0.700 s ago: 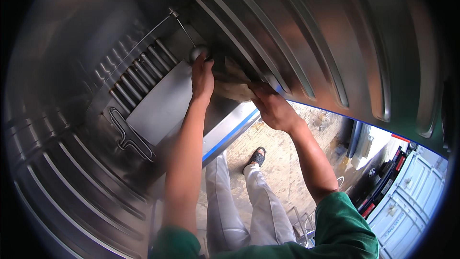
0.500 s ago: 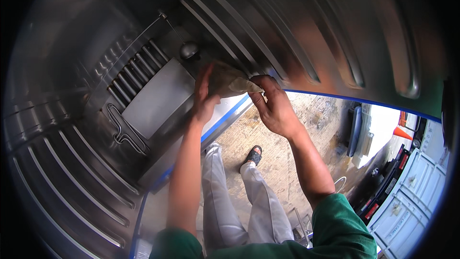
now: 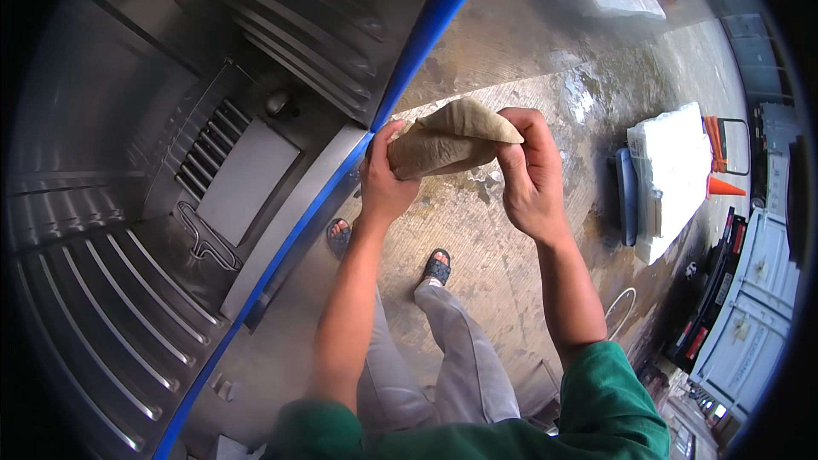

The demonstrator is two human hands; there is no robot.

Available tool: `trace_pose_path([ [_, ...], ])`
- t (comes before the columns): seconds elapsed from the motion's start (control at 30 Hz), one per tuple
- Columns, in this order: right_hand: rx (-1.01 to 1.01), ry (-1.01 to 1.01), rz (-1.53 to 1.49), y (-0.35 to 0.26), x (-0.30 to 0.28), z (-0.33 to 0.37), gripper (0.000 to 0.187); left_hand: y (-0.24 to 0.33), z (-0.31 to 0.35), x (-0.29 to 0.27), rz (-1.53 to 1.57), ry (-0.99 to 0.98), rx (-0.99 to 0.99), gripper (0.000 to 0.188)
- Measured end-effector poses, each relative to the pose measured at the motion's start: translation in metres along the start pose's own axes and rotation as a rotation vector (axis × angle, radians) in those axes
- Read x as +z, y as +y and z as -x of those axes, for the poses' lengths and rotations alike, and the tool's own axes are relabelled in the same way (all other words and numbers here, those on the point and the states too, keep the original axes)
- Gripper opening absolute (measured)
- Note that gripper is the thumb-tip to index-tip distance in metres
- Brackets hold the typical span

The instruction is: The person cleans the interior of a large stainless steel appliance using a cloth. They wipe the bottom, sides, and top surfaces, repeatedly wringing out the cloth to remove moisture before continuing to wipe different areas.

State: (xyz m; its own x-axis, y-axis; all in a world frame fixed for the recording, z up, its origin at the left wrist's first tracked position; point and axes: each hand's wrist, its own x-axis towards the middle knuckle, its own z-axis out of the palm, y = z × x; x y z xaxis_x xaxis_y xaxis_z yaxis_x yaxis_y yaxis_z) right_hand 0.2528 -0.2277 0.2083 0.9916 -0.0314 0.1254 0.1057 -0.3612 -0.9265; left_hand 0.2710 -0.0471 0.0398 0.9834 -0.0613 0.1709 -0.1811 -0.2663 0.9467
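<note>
A folded beige cloth (image 3: 452,132) is stretched between my two hands, just outside the blue-edged opening of a metal cabinet. My left hand (image 3: 388,172) grips its left end, with the thumb in front and part of the fingers hidden behind the fabric. At the right end, my right hand (image 3: 535,175) pinches a corner between thumb and curled fingers. The cloth hangs in the air above the floor and touches nothing else that I can see.
Inside the ribbed metal cabinet (image 3: 119,315) are a flat grey plate (image 3: 247,179), a row of metal tubes (image 3: 213,149), a looped heating element (image 3: 203,243) and a round float (image 3: 279,103). White foam boxes (image 3: 669,179), an orange cone (image 3: 726,187) and a truck (image 3: 745,307) stand outside at right.
Both hands have come out of the cabinet toward the right, carrying the cloth over the floor. The view has shifted right, and the cloth now shows more fully.
</note>
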Motion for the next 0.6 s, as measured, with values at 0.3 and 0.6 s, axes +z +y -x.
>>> trace_pose_path([
  [0.3,0.208,0.406,-0.343,0.098,-0.108,0.074,0.017,0.034,-0.005,0.073,0.492,-0.33,-0.169,0.048],
  [0.6,0.428,0.354,0.182,0.196,-0.129,0.105,0.077,0.071,-0.001,0.15,0.803,-0.448,-0.295,0.043],
])
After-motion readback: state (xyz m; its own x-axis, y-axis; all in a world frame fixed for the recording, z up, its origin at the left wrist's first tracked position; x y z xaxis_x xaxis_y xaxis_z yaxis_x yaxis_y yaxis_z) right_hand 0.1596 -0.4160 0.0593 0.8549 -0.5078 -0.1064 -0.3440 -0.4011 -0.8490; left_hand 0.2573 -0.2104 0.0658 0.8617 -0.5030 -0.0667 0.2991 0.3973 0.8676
